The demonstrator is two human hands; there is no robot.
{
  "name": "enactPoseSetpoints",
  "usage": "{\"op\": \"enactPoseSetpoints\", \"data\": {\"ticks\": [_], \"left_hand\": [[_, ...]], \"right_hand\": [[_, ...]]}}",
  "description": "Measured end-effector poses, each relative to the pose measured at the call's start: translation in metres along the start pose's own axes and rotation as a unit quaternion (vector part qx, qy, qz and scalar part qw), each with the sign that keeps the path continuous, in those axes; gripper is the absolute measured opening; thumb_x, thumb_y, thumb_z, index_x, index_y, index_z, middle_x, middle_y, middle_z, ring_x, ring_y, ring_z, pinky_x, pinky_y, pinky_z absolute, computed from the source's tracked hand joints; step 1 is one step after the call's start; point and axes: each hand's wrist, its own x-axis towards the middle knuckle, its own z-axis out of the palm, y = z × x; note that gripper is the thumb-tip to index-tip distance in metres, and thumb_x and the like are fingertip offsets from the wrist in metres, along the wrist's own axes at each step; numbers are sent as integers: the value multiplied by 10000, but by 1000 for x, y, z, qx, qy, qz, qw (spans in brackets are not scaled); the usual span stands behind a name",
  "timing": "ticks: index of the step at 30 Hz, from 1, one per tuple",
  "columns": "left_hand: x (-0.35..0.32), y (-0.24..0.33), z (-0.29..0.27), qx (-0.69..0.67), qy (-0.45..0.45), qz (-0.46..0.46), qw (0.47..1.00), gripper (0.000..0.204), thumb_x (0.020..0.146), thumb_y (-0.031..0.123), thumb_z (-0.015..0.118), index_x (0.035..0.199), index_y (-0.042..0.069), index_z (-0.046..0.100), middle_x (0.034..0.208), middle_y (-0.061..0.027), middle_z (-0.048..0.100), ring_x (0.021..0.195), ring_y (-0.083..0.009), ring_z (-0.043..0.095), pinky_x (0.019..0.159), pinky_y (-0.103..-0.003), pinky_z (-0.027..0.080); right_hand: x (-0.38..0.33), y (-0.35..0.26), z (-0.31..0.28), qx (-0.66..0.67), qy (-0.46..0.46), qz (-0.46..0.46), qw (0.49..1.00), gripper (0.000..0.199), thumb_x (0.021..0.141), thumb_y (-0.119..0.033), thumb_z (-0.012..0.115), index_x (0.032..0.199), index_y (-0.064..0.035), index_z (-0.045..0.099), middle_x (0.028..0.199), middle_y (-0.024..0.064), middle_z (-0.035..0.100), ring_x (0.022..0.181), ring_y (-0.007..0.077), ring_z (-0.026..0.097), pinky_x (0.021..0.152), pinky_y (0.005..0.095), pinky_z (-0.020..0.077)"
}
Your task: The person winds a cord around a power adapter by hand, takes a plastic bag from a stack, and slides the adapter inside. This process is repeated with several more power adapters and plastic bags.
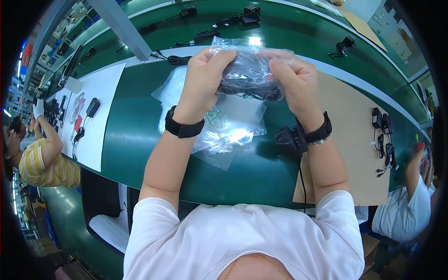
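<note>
Between my hands is a clear plastic bag [249,65] with a dark bundle inside, which looks like a coiled black cable. My left hand [204,79] pinches the bag's left side, thumb on top. At the right side, my right hand [297,81] grips it the same way, thumb bent over the film. The bag hangs above a loose pile of flat clear plastic bags [219,135] on the green table [133,126]. Black straps circle both wrists; the right one carries a small black device [290,140] with a cord.
Black adapters with cables [383,137] lie on brown cardboard [347,163] at right. A white sheet [105,121] and another adapter [93,107] are at left. More cables [224,28] rest on the far bench. One person [42,158] works at left, another [406,205] at right.
</note>
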Motion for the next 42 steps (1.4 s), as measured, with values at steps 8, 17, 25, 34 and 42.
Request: {"op": "enactPoseSetpoints", "data": {"ticks": [8, 17, 25, 34, 42], "left_hand": [[8, -3, -24, 246, 15, 164, 955, 204, 780, 165, 643, 668, 44, 523, 586, 16, 499, 525, -29, 415, 463, -194, 320], [-1, 79, -50, 148, 155, 304, 928, 175, 861, 166, 565, 921, 6, 531, 700, -88, 609, 606, -134, 582, 579, -230, 494], [-30, 109, -78, 150, 123, 421, 886, 162, 894, 122, 481, 930, -27, 533, 715, -130, 597, 634, -205, 592, 623, -311, 518], [-34, 110, -79, 128, 37, 442, 887, 208, 917, 129, 428, 975, -37, 537, 748, -152, 600, 685, -243, 595, 667, -357, 514], [-5, 84, -54, -29, 88, 276, 957, 191, 880, 172, 525, 916, -13, 555, 779, -112, 605, 713, -166, 585, 688, -302, 497]], "right_hand": [[25, 4, 3, 220, -127, 182, 950, 393, 836, -198, 601, 1141, 35, 514, 1042, 98, 585, 925, 142, 564, 830, 271, 453], [138, 111, -166, -595, 23, 20, 803, 261, 753, -91, 540, 991, -78, 646, 894, 164, 637, 832, 306, 606, 761, 348, 470], [209, 148, -124, -764, -150, 306, 548, 539, 759, -412, 610, 1197, -113, 512, 1245, 106, 494, 1161, 282, 457, 925, 537, 339], [226, 208, 23, -501, -166, 158, 835, 597, 823, -548, 448, 1001, -6, 622, 892, 171, 628, 770, 263, 632, 745, 368, 482], [217, 91, -27, -56, 64, 137, 987, 154, 787, -207, 587, 840, -68, 545, 763, 12, 530, 689, 127, 551, 619, 276, 483]]}}
